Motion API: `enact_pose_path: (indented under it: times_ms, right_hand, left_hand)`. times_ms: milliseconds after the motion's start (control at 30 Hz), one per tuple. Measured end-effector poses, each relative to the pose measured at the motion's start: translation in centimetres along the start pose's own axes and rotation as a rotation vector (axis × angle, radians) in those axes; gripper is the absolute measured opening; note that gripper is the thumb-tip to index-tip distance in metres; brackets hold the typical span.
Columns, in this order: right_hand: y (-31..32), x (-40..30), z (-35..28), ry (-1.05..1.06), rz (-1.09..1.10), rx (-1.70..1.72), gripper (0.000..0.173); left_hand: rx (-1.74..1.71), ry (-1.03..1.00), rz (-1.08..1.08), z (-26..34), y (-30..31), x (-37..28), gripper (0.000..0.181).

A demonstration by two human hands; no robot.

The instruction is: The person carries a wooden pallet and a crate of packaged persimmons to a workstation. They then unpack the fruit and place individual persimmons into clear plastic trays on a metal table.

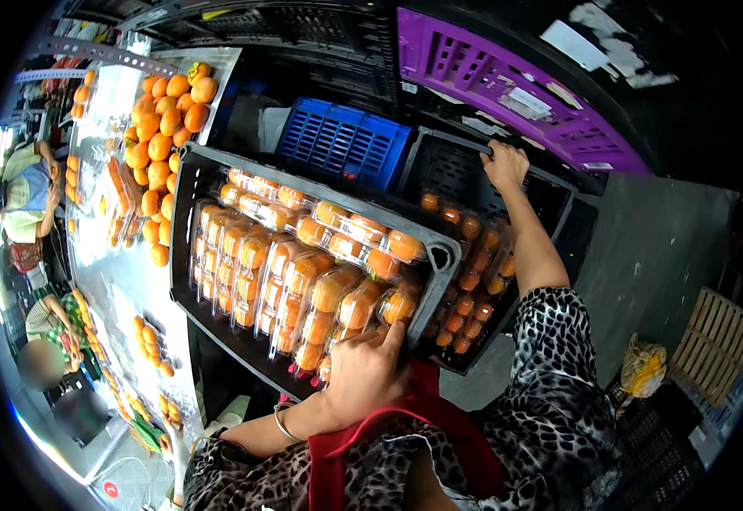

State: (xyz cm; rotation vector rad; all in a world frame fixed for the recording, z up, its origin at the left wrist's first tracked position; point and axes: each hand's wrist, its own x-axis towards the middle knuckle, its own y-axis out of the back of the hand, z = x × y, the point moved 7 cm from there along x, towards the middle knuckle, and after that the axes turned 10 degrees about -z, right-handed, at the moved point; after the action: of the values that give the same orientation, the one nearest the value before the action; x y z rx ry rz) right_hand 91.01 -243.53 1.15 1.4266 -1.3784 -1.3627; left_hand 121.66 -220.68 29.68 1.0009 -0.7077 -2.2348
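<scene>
My left hand (368, 370), with a bracelet at the wrist, lies at the near right corner of a black plastic crate (320, 175), against clear plastic packs of orange fruit (307, 281), apparently persimmons. Its index finger touches a pack; the fingertips' hold is partly hidden. The packs stand on edge in a row, and others lie along the crate's far side. My right hand (506, 165) is curled over the rim of a second, lower black crate (550, 182), which holds more packs of small orange fruit (467, 319) at its near end.
To the left, loose persimmons (160, 140) and packs cover parts of a shiny metal table (173, 287). Two people (26, 191) (58, 326) are beyond it. A blue crate (346, 140) and a purple crate (512, 96) stand ahead. A wooden pallet (713, 345) lies at right.
</scene>
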Motion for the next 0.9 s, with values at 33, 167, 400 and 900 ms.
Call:
enact_pose_path:
  times_ms: [33, 167, 400, 900]
  right_hand:
    - [0.3, -0.2, -0.1, 0.026, 0.015, -0.003, 0.027]
    - [0.7, -0.9, 0.2, 0.097, -0.001, 0.069, 0.032]
    - [3.1, -17.5, -2.4, 0.096, 0.36, 0.623, 0.047]
    - [-10.9, -52.4, -2.8, -0.475, 0.178, 0.851, 0.035]
  left_hand:
    - [0.006, 0.012, 0.004, 0.1, -0.2, 0.1, 0.058]
    - [0.033, 0.029, 0.021, -0.1, -1.0, 1.0, 0.056]
    - [0.093, 0.019, 0.044, -0.4, -1.2, 1.5, 0.056]
    - [0.233, 0.086, -0.007, -1.1, -11.1, 2.7, 0.075]
